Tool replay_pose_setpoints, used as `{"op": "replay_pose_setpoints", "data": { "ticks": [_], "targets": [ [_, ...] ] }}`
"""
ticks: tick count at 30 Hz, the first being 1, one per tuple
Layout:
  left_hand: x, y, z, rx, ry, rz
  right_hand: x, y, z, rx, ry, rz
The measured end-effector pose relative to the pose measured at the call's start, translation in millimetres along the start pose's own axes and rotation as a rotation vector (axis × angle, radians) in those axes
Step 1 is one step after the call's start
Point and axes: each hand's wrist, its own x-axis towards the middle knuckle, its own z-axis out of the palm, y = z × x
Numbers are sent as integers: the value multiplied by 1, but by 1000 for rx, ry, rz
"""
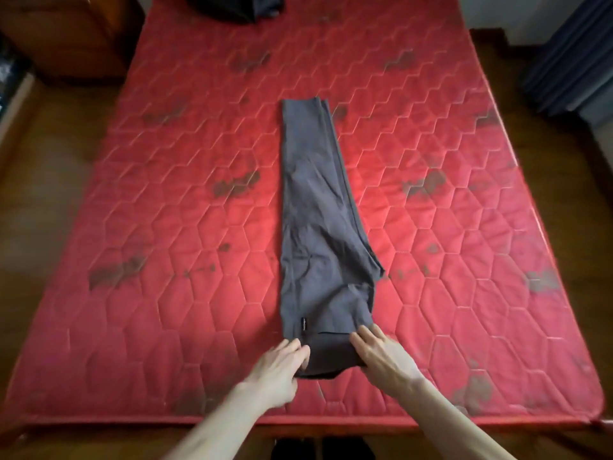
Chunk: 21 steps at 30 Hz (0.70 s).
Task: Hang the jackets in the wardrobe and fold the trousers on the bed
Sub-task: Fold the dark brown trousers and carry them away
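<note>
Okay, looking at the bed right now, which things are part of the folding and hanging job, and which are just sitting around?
Part of the job:
- grey trousers, laid lengthwise on the red mattress
- left hand and right hand, both at the trousers' near end
- dark clothing heap at the far edge, possibly a jacket

Lying about:
- wooden cabinet
- blue curtain

The long grey trousers are thin matt cloth, lightly creased. The red quilted mattress has a faint sheen, stitched in hexagons.
</note>
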Motion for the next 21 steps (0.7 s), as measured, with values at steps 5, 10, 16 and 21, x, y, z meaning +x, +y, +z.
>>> {"op": "replay_pose_setpoints", "data": {
  "ticks": [5,10,16,21],
  "targets": [
    [12,-11,23,13,-92,-24,-11,6,33,26,-103,-50],
    [59,-33,40,41,172,-11,33,22,56,-48,284,-87],
    [122,-52,81,210,320,21,89,42,100,-92,147,5],
    [135,-81,114,365,287,149,76,73,149,-74,94,94]
  ]
}}
